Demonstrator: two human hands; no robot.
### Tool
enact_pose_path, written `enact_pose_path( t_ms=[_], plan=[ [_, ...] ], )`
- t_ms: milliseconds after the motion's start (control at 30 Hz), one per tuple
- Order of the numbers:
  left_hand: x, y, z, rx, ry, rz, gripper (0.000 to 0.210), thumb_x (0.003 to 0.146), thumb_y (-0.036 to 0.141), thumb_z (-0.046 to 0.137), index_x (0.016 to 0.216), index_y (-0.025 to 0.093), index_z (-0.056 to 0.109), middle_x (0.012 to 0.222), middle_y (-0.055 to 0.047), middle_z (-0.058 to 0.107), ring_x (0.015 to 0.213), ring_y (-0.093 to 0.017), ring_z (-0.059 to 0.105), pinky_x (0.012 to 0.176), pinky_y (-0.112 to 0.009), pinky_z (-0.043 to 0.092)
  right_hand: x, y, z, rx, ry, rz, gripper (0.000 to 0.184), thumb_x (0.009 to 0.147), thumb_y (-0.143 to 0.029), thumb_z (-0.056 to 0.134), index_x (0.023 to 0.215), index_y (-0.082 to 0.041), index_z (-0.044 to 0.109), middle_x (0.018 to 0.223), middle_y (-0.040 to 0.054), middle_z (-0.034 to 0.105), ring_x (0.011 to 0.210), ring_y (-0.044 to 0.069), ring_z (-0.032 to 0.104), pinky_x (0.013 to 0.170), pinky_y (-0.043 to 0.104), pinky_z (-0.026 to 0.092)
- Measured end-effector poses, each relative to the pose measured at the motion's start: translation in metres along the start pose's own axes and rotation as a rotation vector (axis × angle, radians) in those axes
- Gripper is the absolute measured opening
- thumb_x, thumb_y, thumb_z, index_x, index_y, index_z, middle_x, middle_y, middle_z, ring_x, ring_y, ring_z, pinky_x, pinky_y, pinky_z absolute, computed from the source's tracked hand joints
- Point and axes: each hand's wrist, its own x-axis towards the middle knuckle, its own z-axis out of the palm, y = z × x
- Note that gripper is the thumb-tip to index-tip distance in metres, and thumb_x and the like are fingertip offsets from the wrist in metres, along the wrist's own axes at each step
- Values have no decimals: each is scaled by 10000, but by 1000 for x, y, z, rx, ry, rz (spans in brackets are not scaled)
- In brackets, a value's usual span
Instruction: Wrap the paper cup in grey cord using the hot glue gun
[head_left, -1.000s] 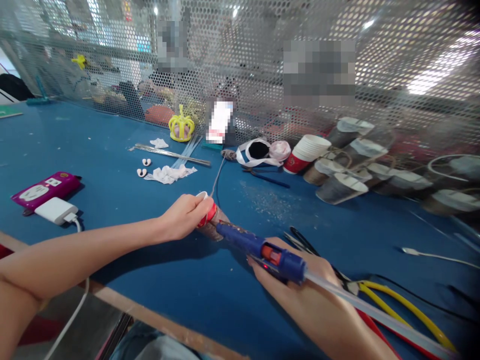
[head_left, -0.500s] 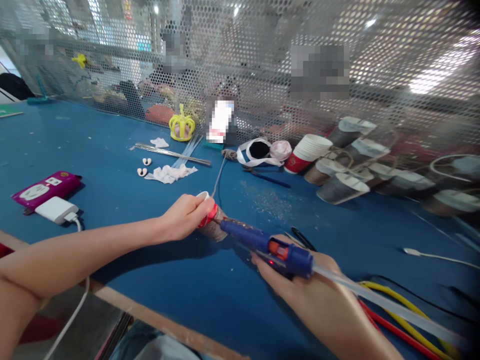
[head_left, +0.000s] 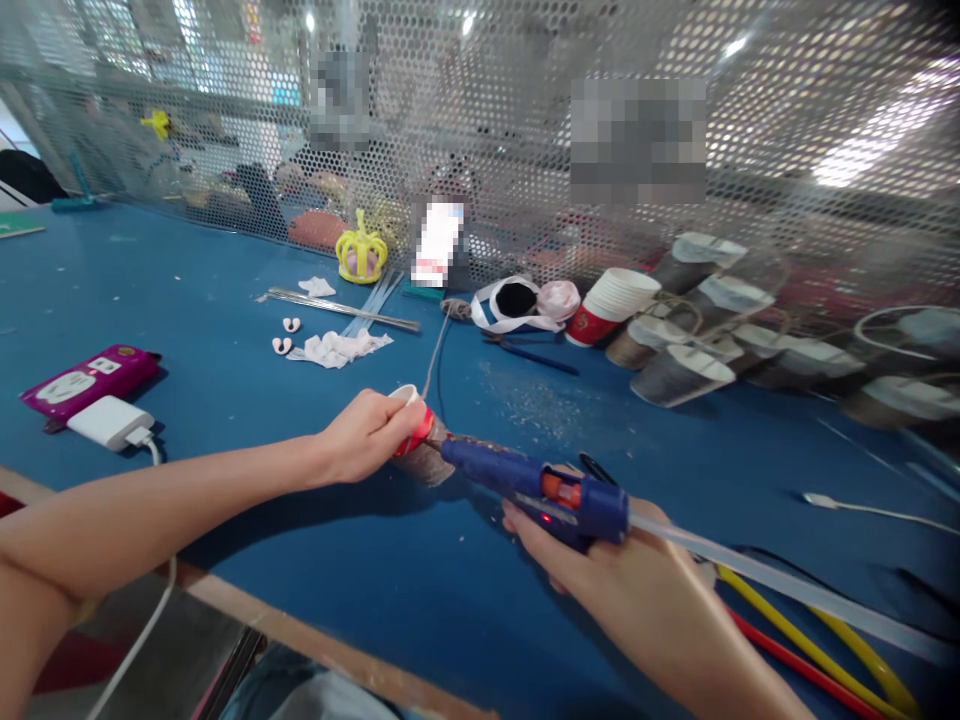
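One paper cup [head_left: 427, 466], tilted, at the clock's centre, over the blue table [head_left: 232, 385]; pale rim, bare red band, lower part clad in brownish wrapping. Left hand [head_left: 366, 437], at nine o'clock: grasping the cup near the rim, thumb across the red band, other fingers largely hidden. Right hand [head_left: 630, 575], at four o'clock: fingers curled round the grip of one blue glue gun [head_left: 525, 478], red light lit; trigger out of sight, so impossible to tell whether squeezed. Nozzle aimed between nine and ten, at the border of band and wrapping, touching or just beside. One glue stick [head_left: 712, 560], protruding from the gun's rear. One cord [head_left: 437, 350], running from the cup towards a small ball [head_left: 455, 309] between twelve and one. Stacked cups [head_left: 611, 308] and blue-handled pliers [head_left: 540, 357] at two o'clock. Step in hand, by judgement: applying glue at the wrapping's edge. Next move, by judgement: calls for easing the nozzle clear, cup firmly gripped, and pressing cord onto warm glue.
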Motion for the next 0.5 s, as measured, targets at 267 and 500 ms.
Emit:
enact_pose_path(
  t_ms=[267, 500],
  plan=[
    [0, -5, -2, 154, 40, 111, 440, 837, 363, 275, 467, 137, 346, 454, 42, 283, 448, -54, 259, 420, -175, 219, 2, 26, -8, -104, -102, -102, 149, 659, -333, 523, 657, -265, 656, 348, -44, 506, 351, 141, 494, 386, 255, 367],
    [1, -8, -2, 169, 37, 140, 433, 835, 370, 274, 473, 140, 334, 459, 43, 274, 451, -54, 248, 420, -176, 217, 5, 12, -10, -36, -143, -30, 202, 723, -286, 473, 672, -225, 658, 446, -14, 615, 384, 151, 555, 365, 242, 411]
  ],
)
